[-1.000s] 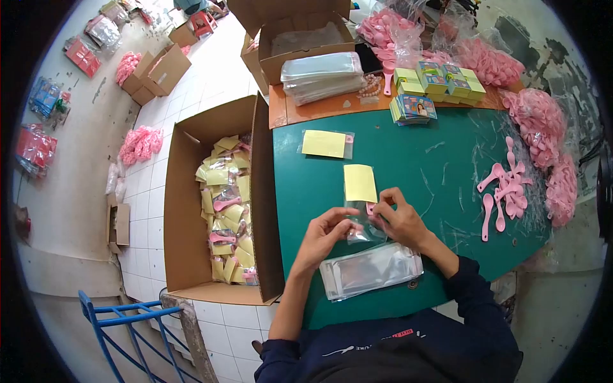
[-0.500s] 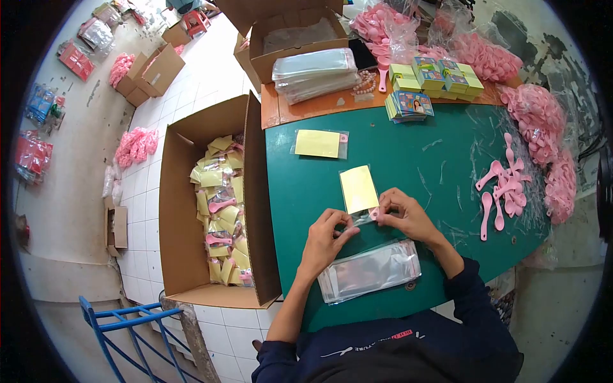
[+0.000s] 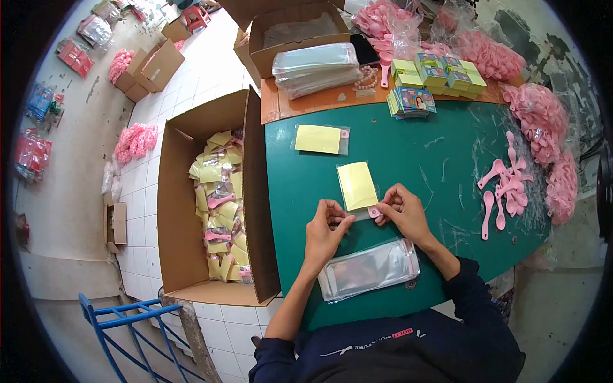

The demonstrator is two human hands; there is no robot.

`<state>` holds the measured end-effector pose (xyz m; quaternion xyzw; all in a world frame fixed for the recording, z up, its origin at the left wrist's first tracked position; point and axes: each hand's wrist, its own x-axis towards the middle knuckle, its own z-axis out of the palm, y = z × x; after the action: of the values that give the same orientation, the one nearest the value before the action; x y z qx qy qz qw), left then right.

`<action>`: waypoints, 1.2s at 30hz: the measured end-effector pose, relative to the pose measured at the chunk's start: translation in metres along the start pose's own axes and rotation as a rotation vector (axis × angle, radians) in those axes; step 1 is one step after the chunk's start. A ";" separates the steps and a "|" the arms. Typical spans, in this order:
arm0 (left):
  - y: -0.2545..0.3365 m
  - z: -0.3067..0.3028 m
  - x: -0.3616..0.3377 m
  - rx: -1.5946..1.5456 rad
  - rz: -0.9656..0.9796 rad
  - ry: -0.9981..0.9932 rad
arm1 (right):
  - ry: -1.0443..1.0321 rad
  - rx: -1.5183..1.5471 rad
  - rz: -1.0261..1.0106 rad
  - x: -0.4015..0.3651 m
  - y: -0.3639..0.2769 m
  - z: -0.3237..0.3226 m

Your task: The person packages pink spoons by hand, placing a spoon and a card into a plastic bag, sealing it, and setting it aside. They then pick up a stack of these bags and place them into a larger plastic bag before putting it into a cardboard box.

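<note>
A clear plastic bag with a yellow card (image 3: 357, 186) in it lies on the green table in front of me. The pink end of a spoon handle (image 3: 373, 211) shows at its lower right corner. My left hand (image 3: 328, 231) is closed, thumb against fingers, at the bag's lower left corner. At the opposite corner, beside the spoon handle, my right hand (image 3: 402, 214) pinches the bag's edge. Just below my hands lies a stack of clear plastic bags (image 3: 370, 271). Farther up the table is another bagged yellow card (image 3: 317, 139) with a pink handle end showing.
Loose pink spoons (image 3: 506, 185) lie to the right, near bulging bags of spoons (image 3: 536, 121). Stacked cards (image 3: 412, 102) stand at the back, beside more clear bags (image 3: 316, 69). Left of the table, a large cardboard box (image 3: 185, 255) holds many packed bags. A blue metal frame (image 3: 131, 319) stands lower left.
My left fingers have shifted slightly up along the bag's lower edge. My right hand has risen a little at its corner. The bag has barely moved.
</note>
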<state>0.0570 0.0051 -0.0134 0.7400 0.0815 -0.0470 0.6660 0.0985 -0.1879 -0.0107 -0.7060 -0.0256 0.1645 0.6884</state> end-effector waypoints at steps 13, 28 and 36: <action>-0.005 0.000 0.003 0.127 0.109 -0.016 | -0.041 -0.134 -0.067 -0.006 -0.006 0.003; 0.038 0.024 -0.001 0.653 0.483 -0.446 | 0.839 -1.124 0.152 -0.127 0.012 -0.150; 0.024 0.035 -0.007 0.430 0.345 -0.538 | 0.856 -1.208 0.104 -0.127 0.028 -0.173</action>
<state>0.0555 -0.0322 0.0074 0.8268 -0.2338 -0.1428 0.4912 0.0197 -0.3889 -0.0138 -0.9644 0.1924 -0.1355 0.1210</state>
